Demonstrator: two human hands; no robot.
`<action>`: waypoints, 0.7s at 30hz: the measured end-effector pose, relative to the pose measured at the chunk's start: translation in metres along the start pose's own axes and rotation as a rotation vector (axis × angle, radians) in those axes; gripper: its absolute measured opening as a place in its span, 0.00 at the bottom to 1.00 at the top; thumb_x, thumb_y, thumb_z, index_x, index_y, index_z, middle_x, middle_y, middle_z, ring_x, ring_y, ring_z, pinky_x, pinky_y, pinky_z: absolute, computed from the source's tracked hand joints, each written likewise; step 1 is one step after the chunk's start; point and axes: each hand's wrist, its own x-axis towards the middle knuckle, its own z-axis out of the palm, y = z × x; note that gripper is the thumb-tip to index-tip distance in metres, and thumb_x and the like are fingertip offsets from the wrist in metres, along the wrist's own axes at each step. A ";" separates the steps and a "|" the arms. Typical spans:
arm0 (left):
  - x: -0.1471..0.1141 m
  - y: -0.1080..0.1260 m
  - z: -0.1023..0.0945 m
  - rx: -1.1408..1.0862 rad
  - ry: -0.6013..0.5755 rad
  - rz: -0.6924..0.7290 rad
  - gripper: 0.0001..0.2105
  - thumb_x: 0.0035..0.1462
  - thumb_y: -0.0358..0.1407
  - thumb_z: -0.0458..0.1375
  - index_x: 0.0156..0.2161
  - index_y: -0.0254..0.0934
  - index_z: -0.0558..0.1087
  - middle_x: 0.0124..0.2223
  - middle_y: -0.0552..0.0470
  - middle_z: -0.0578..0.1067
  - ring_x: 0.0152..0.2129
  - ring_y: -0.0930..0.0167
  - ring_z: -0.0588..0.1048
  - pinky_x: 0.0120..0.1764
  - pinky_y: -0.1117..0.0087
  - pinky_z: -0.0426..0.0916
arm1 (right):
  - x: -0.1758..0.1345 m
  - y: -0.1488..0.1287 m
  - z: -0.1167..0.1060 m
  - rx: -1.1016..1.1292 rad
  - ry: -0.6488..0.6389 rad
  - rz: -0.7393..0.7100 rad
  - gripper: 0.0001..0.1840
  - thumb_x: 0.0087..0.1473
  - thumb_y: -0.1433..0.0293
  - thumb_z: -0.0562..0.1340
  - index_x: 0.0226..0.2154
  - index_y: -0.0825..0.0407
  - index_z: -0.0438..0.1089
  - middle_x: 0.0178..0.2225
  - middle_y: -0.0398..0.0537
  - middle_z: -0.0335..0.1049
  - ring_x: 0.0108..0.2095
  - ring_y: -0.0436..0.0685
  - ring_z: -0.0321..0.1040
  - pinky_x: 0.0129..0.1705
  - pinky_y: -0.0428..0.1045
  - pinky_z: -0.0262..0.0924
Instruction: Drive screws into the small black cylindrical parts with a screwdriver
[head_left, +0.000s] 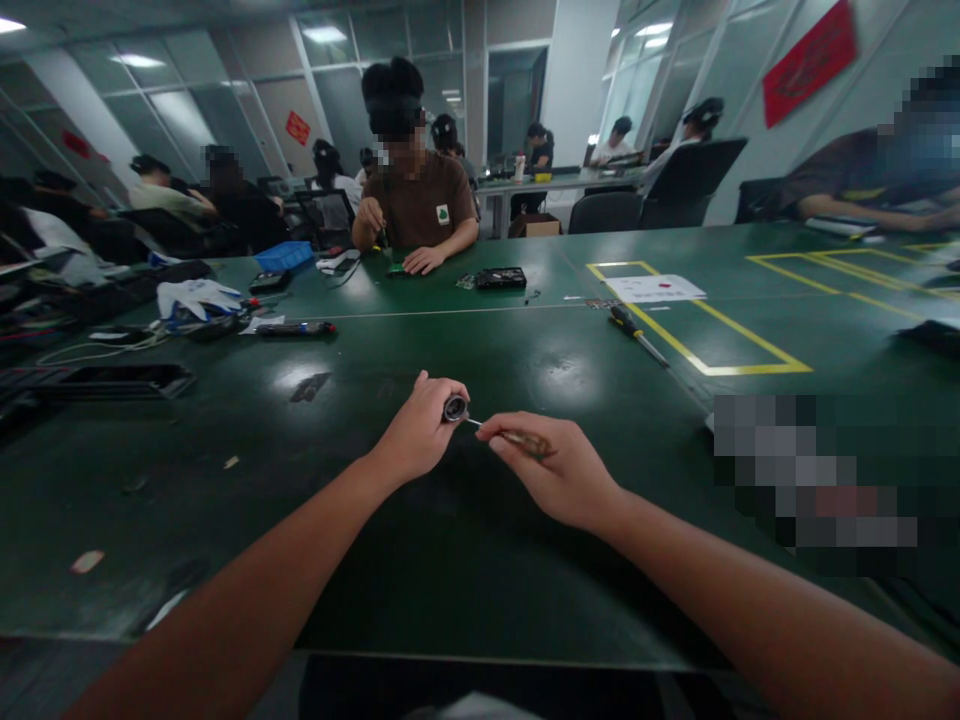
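From my remote seat I start at the far left, where a shallow black rectangular tray [97,382] lies on the dark green tabletop [510,590]. Beyond it I make out a pair of white-and-blue gloves [199,300], and just right of them a dark tube-shaped tool with red and blue bands [295,328]. A blue plastic bin [283,256] stands farther back. Toward the centre, the left hand [420,428] has its fingers curled around a small dark cylinder with a metallic ring at its open end [454,408]. I see that end turned roughly toward the camera, so I judge its long axis to point my way; the rest is hidden in the grasp. Across the table, a co-worker in a brown shirt [420,195] sits near a black box-shaped part [501,278]. Just right of the cylinder, the right hand [551,465] pinches a slim screwdriver with an amber-brown handle [529,442]. Its shaft runs left and slightly up from those fingertips to the cylinder's lower right edge, crossing the ring's facing direction; I cannot tell whether the tip touches. The left hand is nearer the cylinder. Farther right, a black-and-yellow screwdriver [637,334] lies beside a rectangle of yellow tape [750,371].
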 end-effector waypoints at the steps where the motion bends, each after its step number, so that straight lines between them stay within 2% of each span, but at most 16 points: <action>1: 0.000 0.000 0.000 -0.003 0.010 0.001 0.04 0.63 0.29 0.55 0.42 0.39 0.67 0.41 0.54 0.75 0.42 0.68 0.74 0.69 0.44 0.46 | 0.000 -0.002 0.000 -0.080 -0.036 -0.086 0.10 0.65 0.70 0.60 0.46 0.48 0.76 0.43 0.50 0.80 0.45 0.58 0.77 0.51 0.55 0.71; 4: 0.000 0.002 0.001 -0.006 0.027 0.006 0.05 0.63 0.28 0.54 0.42 0.40 0.67 0.40 0.55 0.75 0.41 0.68 0.74 0.69 0.45 0.48 | -0.002 -0.007 -0.001 -0.224 -0.106 -0.285 0.16 0.65 0.74 0.58 0.51 0.48 0.73 0.45 0.53 0.78 0.47 0.60 0.74 0.52 0.57 0.70; 7: 0.001 0.003 0.002 -0.007 0.044 -0.015 0.06 0.62 0.28 0.55 0.43 0.40 0.67 0.40 0.54 0.75 0.42 0.67 0.74 0.68 0.46 0.50 | -0.002 -0.008 0.000 -0.256 -0.120 -0.338 0.18 0.64 0.75 0.56 0.53 0.47 0.72 0.46 0.53 0.78 0.49 0.61 0.74 0.52 0.58 0.70; 9: 0.000 0.003 0.002 -0.002 0.039 -0.020 0.07 0.62 0.28 0.54 0.43 0.40 0.67 0.41 0.53 0.75 0.43 0.66 0.74 0.67 0.47 0.52 | -0.002 -0.008 0.000 -0.222 -0.095 -0.288 0.17 0.64 0.75 0.57 0.52 0.47 0.73 0.46 0.53 0.78 0.49 0.61 0.74 0.51 0.57 0.70; 14: 0.000 0.001 -0.001 0.018 0.001 0.018 0.07 0.63 0.26 0.52 0.42 0.40 0.67 0.40 0.54 0.75 0.41 0.67 0.73 0.67 0.47 0.52 | -0.001 -0.007 0.000 -0.170 0.014 -0.042 0.09 0.65 0.70 0.60 0.44 0.47 0.75 0.43 0.47 0.80 0.42 0.57 0.78 0.48 0.53 0.70; 21: 0.001 -0.001 -0.001 0.039 0.002 0.017 0.08 0.61 0.25 0.52 0.42 0.40 0.67 0.40 0.54 0.75 0.41 0.68 0.73 0.68 0.45 0.49 | -0.002 -0.005 0.001 -0.177 -0.002 -0.072 0.10 0.65 0.71 0.59 0.45 0.47 0.74 0.44 0.48 0.80 0.44 0.58 0.77 0.49 0.53 0.69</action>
